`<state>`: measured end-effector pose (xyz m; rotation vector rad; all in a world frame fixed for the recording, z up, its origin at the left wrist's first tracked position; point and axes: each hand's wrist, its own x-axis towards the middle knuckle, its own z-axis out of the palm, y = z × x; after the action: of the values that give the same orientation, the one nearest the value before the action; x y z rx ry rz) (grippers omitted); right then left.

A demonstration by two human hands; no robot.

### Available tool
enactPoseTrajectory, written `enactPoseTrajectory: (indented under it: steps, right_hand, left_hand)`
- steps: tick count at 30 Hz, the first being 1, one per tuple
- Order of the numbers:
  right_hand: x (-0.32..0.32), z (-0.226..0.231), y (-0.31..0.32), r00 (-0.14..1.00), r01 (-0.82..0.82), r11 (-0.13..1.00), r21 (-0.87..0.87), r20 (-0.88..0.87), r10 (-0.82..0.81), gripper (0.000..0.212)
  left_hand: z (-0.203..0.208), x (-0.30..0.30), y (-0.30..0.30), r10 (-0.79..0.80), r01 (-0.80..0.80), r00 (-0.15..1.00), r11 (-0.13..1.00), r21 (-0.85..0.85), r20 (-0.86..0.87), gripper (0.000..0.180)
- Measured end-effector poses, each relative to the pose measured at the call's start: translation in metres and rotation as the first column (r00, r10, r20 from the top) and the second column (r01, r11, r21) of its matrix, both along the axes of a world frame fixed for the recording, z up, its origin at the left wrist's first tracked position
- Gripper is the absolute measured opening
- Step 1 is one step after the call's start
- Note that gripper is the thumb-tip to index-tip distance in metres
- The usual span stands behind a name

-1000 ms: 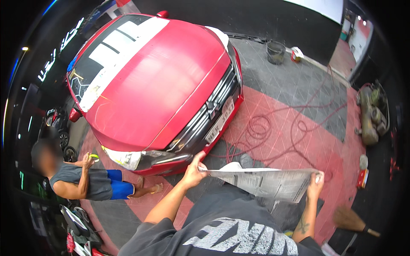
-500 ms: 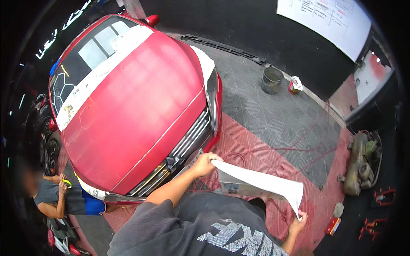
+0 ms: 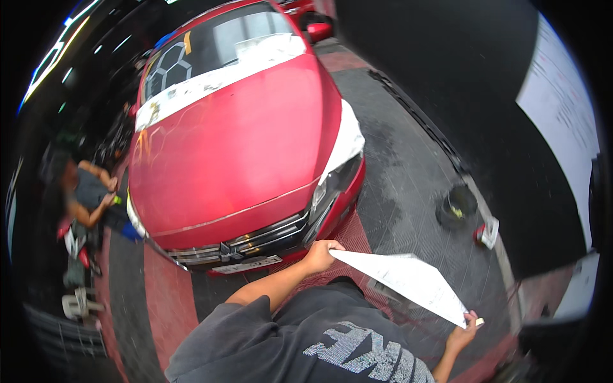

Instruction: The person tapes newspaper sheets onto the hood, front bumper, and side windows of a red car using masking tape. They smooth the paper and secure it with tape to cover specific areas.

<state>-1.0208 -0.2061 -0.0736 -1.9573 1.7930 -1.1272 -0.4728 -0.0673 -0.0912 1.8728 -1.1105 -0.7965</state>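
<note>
The left hand (image 3: 321,256) and right hand (image 3: 464,330) each pinch an end of the white paper sheet (image 3: 412,279) between them; I'd tension it evenly, gently, short of the red car hood (image 3: 236,153) beyond.

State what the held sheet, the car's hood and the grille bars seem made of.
Sheet: probably paper with a matte white face, being thin, flexible and faintly marked.
Hood: likely painted metal, red and satin-looking, as highlights spread softly.
Grille bars: chrome-like, judging by bright silvery streaks; metal or plated plastic, I cannot tell.
</note>
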Motion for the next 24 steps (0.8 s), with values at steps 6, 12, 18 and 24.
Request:
enactPoseTrajectory:
  steps: [6, 12, 18, 24]
  right_hand:
    - [0.036, 0.045, -0.254, 0.940, -0.332, 0.942, -0.046, -0.100, 0.326, 0.012]
    - [0.131, 0.032, -0.433, 0.790, -0.574, 0.811, -0.111, -0.336, 0.513, 0.011]
    - [0.199, 0.023, -0.541, 0.857, -0.448, 0.863, 0.233, -0.162, 0.489, 0.010]
    - [0.242, -0.023, -0.673, 0.768, -0.620, 0.756, 0.212, -0.034, 0.639, 0.015]
  left_hand:
    - [-0.023, -0.019, -0.076, 0.312, -0.314, 0.948, 0.950, -0.010, -0.068, 0.015]
    - [-0.085, 0.011, -0.200, 0.471, -0.476, 0.874, 0.880, -0.014, -0.117, 0.015]
    - [-0.082, 0.066, -0.333, 0.515, -0.513, 0.851, 0.857, 0.045, -0.106, 0.016]
    - [-0.079, 0.096, -0.428, 0.602, -0.602, 0.796, 0.798, 0.026, -0.060, 0.009]
